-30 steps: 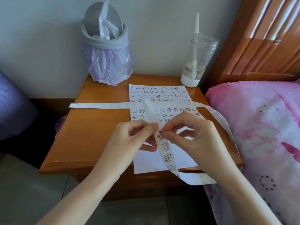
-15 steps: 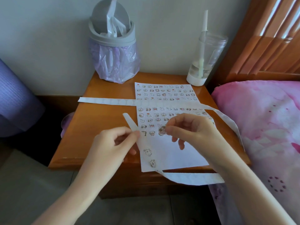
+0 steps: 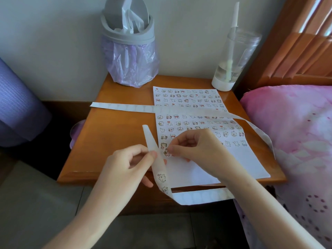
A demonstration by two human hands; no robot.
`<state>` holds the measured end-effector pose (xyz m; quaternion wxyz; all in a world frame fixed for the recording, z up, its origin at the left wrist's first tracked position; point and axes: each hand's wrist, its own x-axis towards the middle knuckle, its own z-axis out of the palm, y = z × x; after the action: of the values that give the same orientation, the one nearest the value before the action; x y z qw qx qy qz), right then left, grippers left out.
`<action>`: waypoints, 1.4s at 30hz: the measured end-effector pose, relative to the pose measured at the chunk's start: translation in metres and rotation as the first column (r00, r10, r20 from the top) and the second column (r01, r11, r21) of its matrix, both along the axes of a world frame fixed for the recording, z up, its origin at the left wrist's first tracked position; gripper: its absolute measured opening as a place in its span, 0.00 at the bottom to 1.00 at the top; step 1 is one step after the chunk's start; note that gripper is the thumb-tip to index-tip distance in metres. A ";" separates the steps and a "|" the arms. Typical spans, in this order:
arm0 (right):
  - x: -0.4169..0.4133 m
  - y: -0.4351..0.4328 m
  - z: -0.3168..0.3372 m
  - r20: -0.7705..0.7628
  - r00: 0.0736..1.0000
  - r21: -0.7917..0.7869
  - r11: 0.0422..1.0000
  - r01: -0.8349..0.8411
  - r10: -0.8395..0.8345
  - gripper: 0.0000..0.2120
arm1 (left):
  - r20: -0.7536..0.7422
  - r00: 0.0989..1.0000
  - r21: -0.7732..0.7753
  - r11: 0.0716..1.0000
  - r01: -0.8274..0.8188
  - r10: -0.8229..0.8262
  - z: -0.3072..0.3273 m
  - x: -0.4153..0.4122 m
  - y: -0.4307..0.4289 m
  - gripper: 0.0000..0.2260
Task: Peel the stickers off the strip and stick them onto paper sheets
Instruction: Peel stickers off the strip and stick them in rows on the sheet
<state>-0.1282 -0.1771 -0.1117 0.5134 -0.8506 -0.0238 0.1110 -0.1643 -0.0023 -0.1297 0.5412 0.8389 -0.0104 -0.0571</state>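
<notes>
A white paper sheet (image 3: 239,159) lies on the wooden bedside table (image 3: 116,137), its upper part filled with rows of small cartoon stickers. A long white sticker strip (image 3: 152,141) loops across the sheet, off the right edge and back under the front edge. My left hand (image 3: 129,164) pinches the strip near its free end; two stickers sit on the strip below the pinch. My right hand (image 3: 195,148) pinches one small sticker (image 3: 167,152) by its edge, low over the left side of the sheet, under the last row.
A grey bin (image 3: 128,44) with a purple liner stands at the table's back left. A clear tumbler with a straw (image 3: 231,56) stands at the back right. A pink bedspread (image 3: 296,141) and wooden headboard lie to the right, a purple roll (image 3: 16,108) to the left.
My right hand has peeled a sticker off the strip and carried it down to the sheet's left side. My left hand has pulled the strip slightly to the left.
</notes>
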 end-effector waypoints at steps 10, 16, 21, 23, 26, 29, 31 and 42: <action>-0.002 0.003 -0.005 0.048 0.999 -0.055 0.998 -0.001 0.003 0.01 | 0.014 1.000 0.019 1.000 0.017 -0.017 0.001 0.000 0.002 0.07; -0.002 0.003 -0.005 0.058 0.998 -0.062 0.998 0.002 0.001 0.02 | 0.023 1.000 0.012 1.000 0.017 -0.017 0.001 -0.001 0.002 0.07; -0.004 0.005 -0.007 0.091 0.996 -0.063 0.998 0.021 -0.015 0.02 | 0.024 1.000 0.025 1.000 0.012 -0.013 0.001 -0.001 0.005 0.07; -0.004 0.005 -0.007 0.104 0.994 -0.072 0.997 0.024 -0.017 0.02 | 0.018 1.000 0.028 1.000 0.013 -0.013 0.001 0.000 0.005 0.07; -0.005 0.006 -0.009 0.109 0.994 -0.080 0.996 0.033 -0.024 0.02 | 0.014 1.000 0.027 1.000 0.015 -0.015 0.001 0.001 0.006 0.07; -0.004 0.007 -0.010 0.117 0.993 -0.091 0.995 0.044 -0.034 0.02 | 0.007 1.000 0.023 1.000 0.014 -0.014 0.000 0.001 0.005 0.07; -0.005 0.007 -0.011 0.120 0.992 -0.092 0.994 0.051 -0.040 0.01 | 0.005 1.000 0.024 1.000 0.012 -0.012 0.000 0.001 0.005 0.07; -0.007 0.009 -0.014 0.159 0.986 -0.113 0.991 0.074 -0.056 0.03 | 0.005 1.000 0.042 0.999 0.012 -0.012 0.000 0.002 0.004 0.05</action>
<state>-0.1347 -0.1677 -0.1256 0.4621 -0.8859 -0.0293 0.0290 -0.1624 0.0022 -0.1294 0.5230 0.8502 -0.0158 -0.0582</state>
